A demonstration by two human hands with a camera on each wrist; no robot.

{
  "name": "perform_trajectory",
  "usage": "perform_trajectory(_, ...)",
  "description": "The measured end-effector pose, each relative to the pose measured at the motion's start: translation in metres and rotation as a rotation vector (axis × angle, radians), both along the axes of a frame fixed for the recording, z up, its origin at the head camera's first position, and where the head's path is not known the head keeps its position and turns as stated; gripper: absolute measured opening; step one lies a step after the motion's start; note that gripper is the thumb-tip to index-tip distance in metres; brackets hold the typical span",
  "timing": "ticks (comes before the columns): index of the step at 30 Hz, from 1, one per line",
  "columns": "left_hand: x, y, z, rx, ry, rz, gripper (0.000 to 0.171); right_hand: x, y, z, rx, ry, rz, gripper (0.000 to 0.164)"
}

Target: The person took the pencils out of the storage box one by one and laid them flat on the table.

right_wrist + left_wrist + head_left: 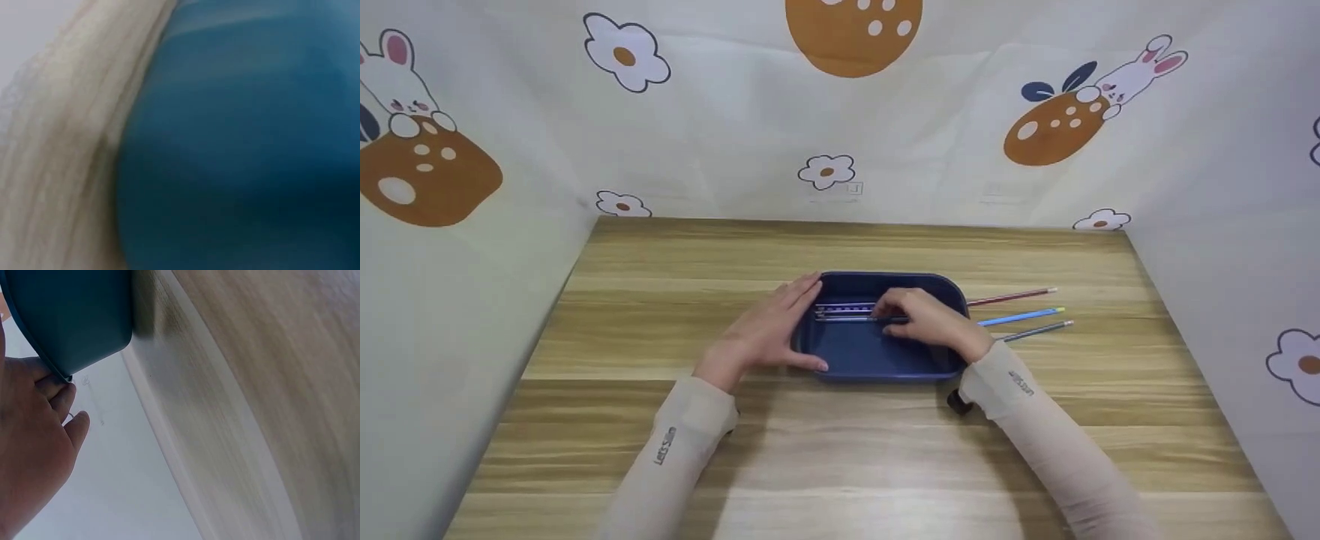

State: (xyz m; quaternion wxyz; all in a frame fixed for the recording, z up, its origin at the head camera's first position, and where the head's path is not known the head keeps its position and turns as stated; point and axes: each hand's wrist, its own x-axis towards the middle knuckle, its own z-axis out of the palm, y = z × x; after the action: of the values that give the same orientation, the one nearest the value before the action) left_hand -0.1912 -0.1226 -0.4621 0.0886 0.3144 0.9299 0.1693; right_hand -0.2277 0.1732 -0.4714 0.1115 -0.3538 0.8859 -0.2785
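Note:
A dark blue rectangular box (pixel 847 352) with rounded corners lies mid-table. Against its left end rests my left hand (pixel 769 330), fingers stretched to the back rim and thumb at the front corner. The left wrist view has that hand's fingertips right at the rim of the box (pixel 79 315). My right hand (pixel 926 319) reaches inside with curled fingers and pinches the right part of a pencil, partly hidden under the fingers. Several pencils (pixel 846 308) lie lengthwise along the box floor, one purple-patterned. The box wall (pixel 236 112) fills most of the blurred right wrist view.
Right of the box, a red pencil (pixel 1012 297), a blue pencil (pixel 1021 317) and a dark pencil (pixel 1039 330) stick out onto the wooden table (pixel 660 300). Pale printed sheets (pixel 720 112) stand around the table's back and sides.

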Motion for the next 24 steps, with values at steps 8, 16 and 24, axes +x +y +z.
perform_trajectory(8,0.0001,0.0006,-0.0019,0.011,-0.008,0.012,0.126,0.0017,-0.0028,-0.0022,0.035,0.018,-0.010,0.023)
perform_trajectory(16,-0.0006,-0.0002,-0.0024,0.000,-0.004,0.003,0.126,0.0017,-0.0045,-0.0052,0.076,0.051,0.003,0.022)
perform_trajectory(24,0.0008,-0.0012,-0.0031,0.011,0.011,0.000,0.126,0.0033,-0.0083,-0.0074,0.114,0.076,-0.008,0.020)
